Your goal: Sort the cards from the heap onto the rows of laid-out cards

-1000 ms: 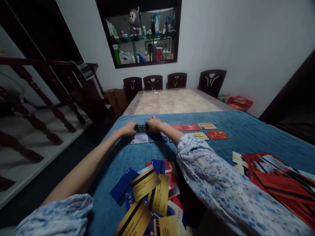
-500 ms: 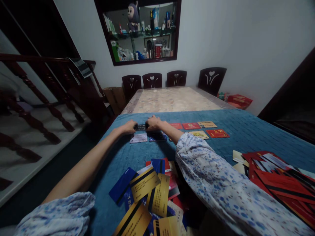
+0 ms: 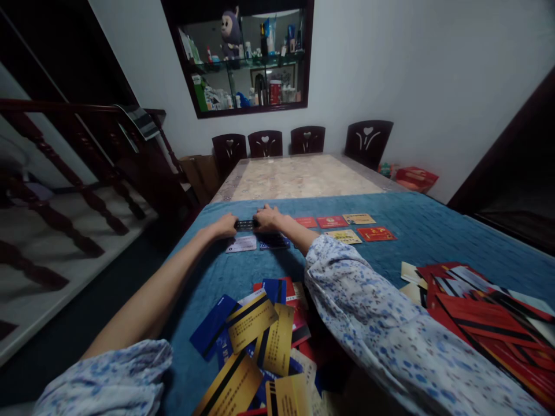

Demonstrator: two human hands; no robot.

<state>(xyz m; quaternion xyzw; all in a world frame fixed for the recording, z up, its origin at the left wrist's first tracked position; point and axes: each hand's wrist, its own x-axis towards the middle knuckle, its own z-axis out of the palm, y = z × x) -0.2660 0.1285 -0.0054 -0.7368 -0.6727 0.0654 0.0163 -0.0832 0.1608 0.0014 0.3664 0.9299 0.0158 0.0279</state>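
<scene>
Both my arms reach far out over a blue cloth (image 3: 433, 231). My left hand (image 3: 224, 225) and my right hand (image 3: 267, 218) pinch the two ends of a dark card (image 3: 245, 225) low over the cloth. Just in front of it lie a pale card (image 3: 241, 244) and a dark blue card (image 3: 274, 242). To the right runs a double row of laid-out cards, red ones (image 3: 332, 222) and yellow ones (image 3: 346, 236).
A loose heap of gold, blue and red cards (image 3: 260, 341) lies close to me. A pile of red cards (image 3: 485, 318) spreads at the right. Beyond the cloth is a bare marble tabletop (image 3: 303, 176) with dark chairs (image 3: 307, 139). A stair railing (image 3: 87, 156) stands left.
Only the view has shifted slightly; both hands stay on the dark card in the same place.
</scene>
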